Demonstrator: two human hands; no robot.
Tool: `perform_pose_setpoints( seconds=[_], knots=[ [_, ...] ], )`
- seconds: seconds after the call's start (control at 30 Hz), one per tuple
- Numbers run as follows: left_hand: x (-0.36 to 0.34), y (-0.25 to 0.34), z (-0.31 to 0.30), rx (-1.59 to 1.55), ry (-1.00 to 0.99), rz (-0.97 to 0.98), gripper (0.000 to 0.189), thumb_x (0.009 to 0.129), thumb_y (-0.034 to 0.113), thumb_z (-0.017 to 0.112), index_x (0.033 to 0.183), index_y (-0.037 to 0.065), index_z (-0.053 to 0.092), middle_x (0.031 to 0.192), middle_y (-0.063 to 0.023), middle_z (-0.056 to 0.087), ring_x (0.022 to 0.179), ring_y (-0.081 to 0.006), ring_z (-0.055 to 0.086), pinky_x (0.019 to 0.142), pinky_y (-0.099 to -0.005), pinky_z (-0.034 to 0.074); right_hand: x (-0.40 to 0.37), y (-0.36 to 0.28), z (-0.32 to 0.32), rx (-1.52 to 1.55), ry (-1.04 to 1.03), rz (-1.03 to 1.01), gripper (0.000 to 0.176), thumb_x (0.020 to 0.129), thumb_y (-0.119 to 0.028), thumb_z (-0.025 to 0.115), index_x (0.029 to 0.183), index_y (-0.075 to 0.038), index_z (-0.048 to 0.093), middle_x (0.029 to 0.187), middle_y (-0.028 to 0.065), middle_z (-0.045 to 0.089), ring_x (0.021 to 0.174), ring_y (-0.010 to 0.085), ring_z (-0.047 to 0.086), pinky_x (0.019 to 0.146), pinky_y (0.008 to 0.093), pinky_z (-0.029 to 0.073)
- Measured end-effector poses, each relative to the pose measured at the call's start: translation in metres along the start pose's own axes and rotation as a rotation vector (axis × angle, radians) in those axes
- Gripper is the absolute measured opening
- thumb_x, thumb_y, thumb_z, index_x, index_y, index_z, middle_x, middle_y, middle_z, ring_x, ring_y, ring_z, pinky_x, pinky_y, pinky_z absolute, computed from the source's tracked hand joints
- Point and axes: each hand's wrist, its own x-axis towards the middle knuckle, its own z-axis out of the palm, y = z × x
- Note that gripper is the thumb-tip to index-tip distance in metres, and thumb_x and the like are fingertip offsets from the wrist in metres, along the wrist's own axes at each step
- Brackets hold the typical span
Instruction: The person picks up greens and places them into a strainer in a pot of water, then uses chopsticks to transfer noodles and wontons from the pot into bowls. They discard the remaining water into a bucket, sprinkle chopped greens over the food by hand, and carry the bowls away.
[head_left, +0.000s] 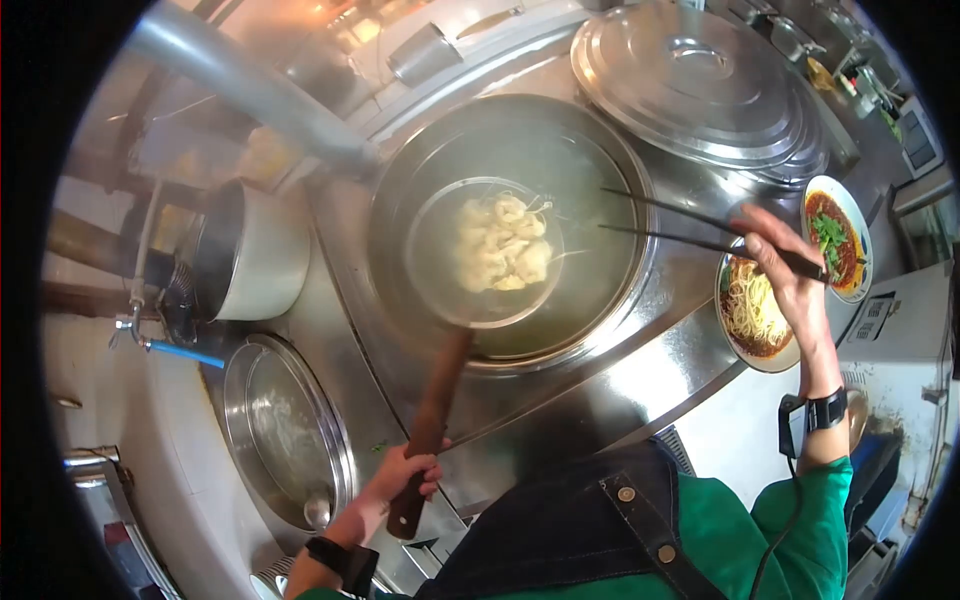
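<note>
My left hand [408, 474] is closed round the brown handle of a round strainer [430, 225], held over the large steaming pot [642, 180]. A pile of pale dumplings [505, 245] lies in the strainer, blurred a little by steam. In my right hand [785, 262] are long dark chopsticks [690, 215], their tips apart over the right side of the pot. Beneath that hand stands a bowl of noodles [757, 310] in red sauce, partly hidden by the hand. Beside it is a bowl [835, 238] of red broth topped with green herbs.
Large metal lids [690, 80] lie behind the pot on the right. To the left stand a tall pot [262, 255], a tap with a blue hose end [185, 353], and a basin of water [290, 430] with a ladle [317, 512]. A thick pipe [250, 80] crosses at upper left.
</note>
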Motion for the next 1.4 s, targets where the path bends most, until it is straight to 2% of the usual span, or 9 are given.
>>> perform_pose_setpoints(
  seconds=[0.2,0.33,0.4,0.67,0.87,1.0,1.1,1.2,1.4],
  knots=[
    [-0.012,-0.065,0.015,-0.061,0.105,0.198,0.040,0.076,0.008,0.052,0.114,0.000,0.043,0.058,-0.0038,0.043,0.046,-0.0117,0.044,0.045,-0.0245,0.038,-0.035,0.003,0.006,0.067,-0.088,-0.018,0.042,0.083,-0.019,0.056,0.121,-0.006,0.046,0.099,0.0111,0.061,0.090,0.0136,0.055,0.078,0.0258,0.043],
    [-0.025,-0.075,0.040,-0.120,0.104,0.242,0.042,0.077,0.009,0.051,0.117,0.000,0.041,0.061,-0.0038,0.044,0.049,-0.0107,0.044,0.048,-0.0238,0.038,-0.058,0.014,0.015,0.189,-0.117,0.057,0.047,0.084,-0.019,0.056,0.126,-0.007,0.040,0.098,0.0089,0.062,0.069,0.0068,0.054,0.056,0.0191,0.042],
    [-0.025,-0.079,0.046,-0.121,0.087,0.267,0.044,0.077,0.009,0.050,0.118,0.001,0.040,0.061,-0.0033,0.044,0.049,-0.0106,0.044,0.049,-0.0237,0.038,-0.064,0.013,0.026,0.194,-0.078,0.097,0.050,0.084,-0.017,0.055,0.129,-0.008,0.035,0.097,0.0085,0.062,0.068,0.0075,0.054,0.056,0.0188,0.042],
    [-0.014,-0.095,0.055,-0.257,-0.008,0.294,0.048,0.079,0.010,0.048,0.125,0.007,0.035,0.069,-0.0022,0.045,0.055,-0.0099,0.044,0.052,-0.0236,0.038,-0.031,0.074,0.079,0.938,0.548,0.253,0.027,0.084,-0.011,0.051,0.107,0.003,0.047,0.084,0.0132,0.059,0.064,0.0211,0.063,0.047,0.0186,0.046],
    [0.000,-0.109,0.050,-0.456,-0.173,0.310,0.046,0.082,0.012,0.048,0.126,0.011,0.033,0.068,0.0011,0.041,0.054,-0.0080,0.040,0.052,-0.0245,0.037,0.006,0.073,0.048,1.263,0.645,0.231,0.024,0.082,-0.009,0.054,0.103,0.002,0.049,0.083,0.0147,0.059,0.066,0.0264,0.064,0.043,0.0172,0.050],
    [0.017,-0.120,0.046,-0.472,-0.227,0.299,0.046,0.084,0.017,0.049,0.127,0.015,0.031,0.065,0.0026,0.036,0.051,-0.0067,0.036,0.050,-0.0239,0.035,-0.008,0.033,0.030,0.504,0.293,0.043,0.028,0.084,-0.016,0.054,0.107,0.000,0.052,0.089,0.0103,0.061,0.070,0.0144,0.061,0.060,0.0212,0.046],
    [0.021,-0.121,0.053,-0.470,-0.229,0.314,0.046,0.084,0.018,0.048,0.126,0.015,0.031,0.064,0.0027,0.035,0.050,-0.0067,0.035,0.049,-0.0239,0.034,-0.042,0.003,0.018,0.142,0.295,-0.038,0.024,0.083,-0.016,0.055,0.101,0.001,0.056,0.088,0.0084,0.062,0.072,0.0118,0.059,0.063,0.0235,0.046],
    [0.034,-0.126,0.055,-0.451,-0.241,0.346,0.046,0.084,0.018,0.047,0.126,0.014,0.030,0.063,0.0025,0.034,0.049,-0.0071,0.034,0.049,-0.0241,0.034,-0.067,0.025,0.001,0.199,0.328,-0.214,0.014,0.082,-0.011,0.057,0.089,0.001,0.057,0.087,0.0087,0.060,0.078,0.0127,0.055,0.066,0.0254,0.046],
    [0.038,-0.129,0.060,-0.386,-0.223,0.379,0.048,0.085,0.024,0.047,0.129,0.015,0.028,0.060,0.0022,0.031,0.046,-0.0062,0.030,0.043,-0.0187,0.026,-0.106,0.005,0.021,0.190,0.098,-0.165,0.014,0.082,-0.010,0.058,0.090,0.001,0.057,0.084,0.0099,0.063,0.071,0.0110,0.055,0.067,0.0238,0.046]
  ],
)
